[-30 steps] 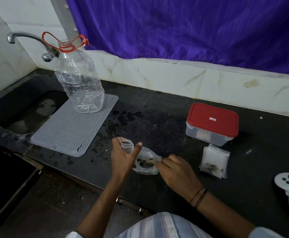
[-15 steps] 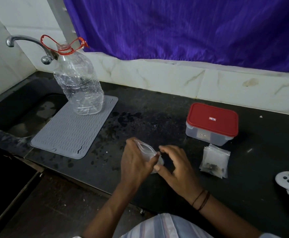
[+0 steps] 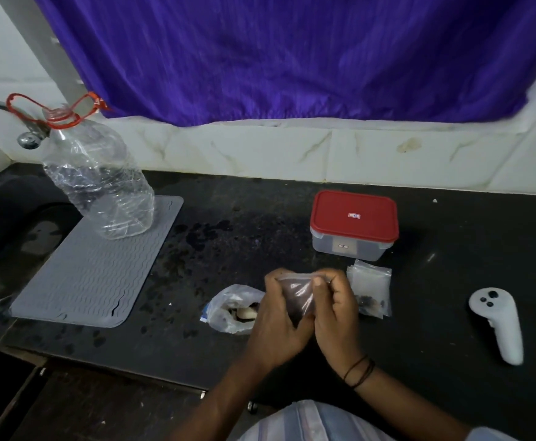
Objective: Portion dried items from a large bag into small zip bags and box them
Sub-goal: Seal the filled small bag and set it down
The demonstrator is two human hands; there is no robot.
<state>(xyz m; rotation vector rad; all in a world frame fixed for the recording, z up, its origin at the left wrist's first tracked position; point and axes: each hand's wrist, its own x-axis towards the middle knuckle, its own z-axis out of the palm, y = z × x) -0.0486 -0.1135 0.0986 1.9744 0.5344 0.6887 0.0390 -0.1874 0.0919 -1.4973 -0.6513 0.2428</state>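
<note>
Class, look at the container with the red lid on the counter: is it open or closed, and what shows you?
Closed. The red lid sits flat and square on the clear container, covering its whole top.

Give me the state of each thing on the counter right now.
Box: lid on.
Small zip bag: held up by left hand and right hand, fingers pinching its top.
Large bag: lying open.
Filled bags: stacked beside box.
Bottle: upright, uncapped.
</note>
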